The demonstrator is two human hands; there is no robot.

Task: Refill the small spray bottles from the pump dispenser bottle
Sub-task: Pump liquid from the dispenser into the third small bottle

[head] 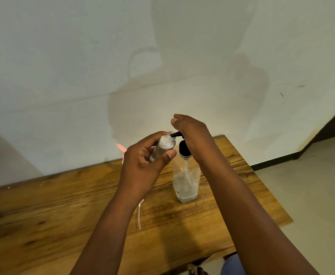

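From the head camera, the left hand grips a small spray bottle around its middle, thumb across the front, tilting its uncapped mouth up to the black nozzle. That little bottle looks light, smooth and probably slippery if wet, so a hold round the body seems right. The right hand rests over the pump head, fingers loosely bent, pressing rather than clasping. Beneath it the pump dispenser bottle stands upright on the wooden table, clear, stiff plastic, nearly empty and likely to tip easily.
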